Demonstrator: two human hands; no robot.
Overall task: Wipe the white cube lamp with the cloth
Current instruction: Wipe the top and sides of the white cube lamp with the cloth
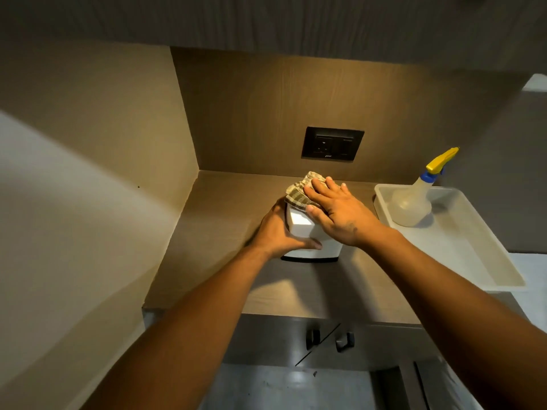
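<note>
The white cube lamp (302,224) stands on a brown wooden counter (225,220) in an alcove. My left hand (278,232) wraps around the lamp's left side, thumb across its front face. A bunched beige checked cloth (300,190) lies on the lamp's top, at its far edge. My right hand (337,210) lies flat, fingers spread, and presses on the cloth; it hides most of the top. A dark base shows under the lamp's front.
A white plastic tray (473,253) sits right of the lamp, holding a clear spray bottle (414,202) with a yellow and blue trigger head. A black wall socket (332,143) is on the back panel. A side wall stands at left. Drawer handles (330,340) show below the counter edge.
</note>
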